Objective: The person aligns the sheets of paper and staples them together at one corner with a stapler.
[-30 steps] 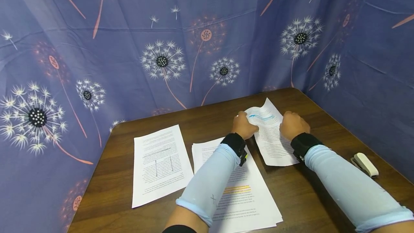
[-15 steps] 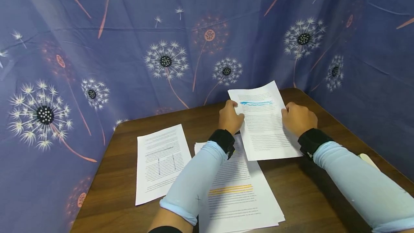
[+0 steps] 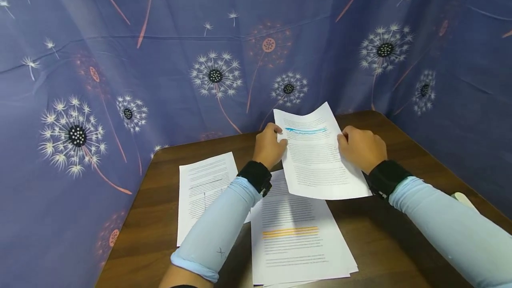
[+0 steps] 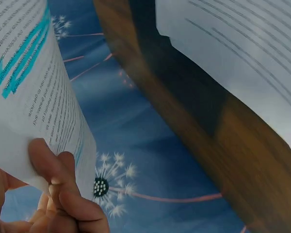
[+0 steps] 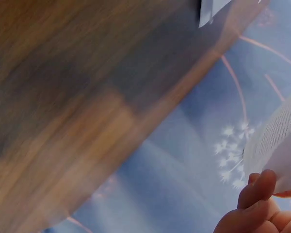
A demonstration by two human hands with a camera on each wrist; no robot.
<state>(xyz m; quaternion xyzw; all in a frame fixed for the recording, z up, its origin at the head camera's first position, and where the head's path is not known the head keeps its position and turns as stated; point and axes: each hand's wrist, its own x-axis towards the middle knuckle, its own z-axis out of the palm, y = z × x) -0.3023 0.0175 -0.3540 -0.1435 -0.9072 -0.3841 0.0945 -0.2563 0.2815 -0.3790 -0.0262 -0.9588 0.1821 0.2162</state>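
Observation:
A white printed sheet [image 3: 314, 157], marked with blue highlighter near its top, hangs tilted above the table between both hands. Its left edge is pinched by my left hand [image 3: 270, 146], and in the left wrist view the fingers [image 4: 48, 162] curl against the paper. On the opposite edge my right hand [image 3: 363, 148] grips the sheet; fingers [image 5: 259, 187] show on it in the right wrist view. Partly under the raised sheet lies a stack of printed pages [image 3: 296, 252], the top one striped with orange highlighter.
Left of the stack, more printed paper [image 3: 208, 177] with dark pen lines is partly covered by the left sleeve. A small white stapler [image 3: 466, 200] peeks out behind the right sleeve. A dandelion-patterned curtain [image 3: 172, 79] stands behind the wooden table [image 3: 132, 252].
The blue-marked sheet, bent and low over the right of the table, has been raised and carried left over the stack. Both hands moved left with it, keeping their grip.

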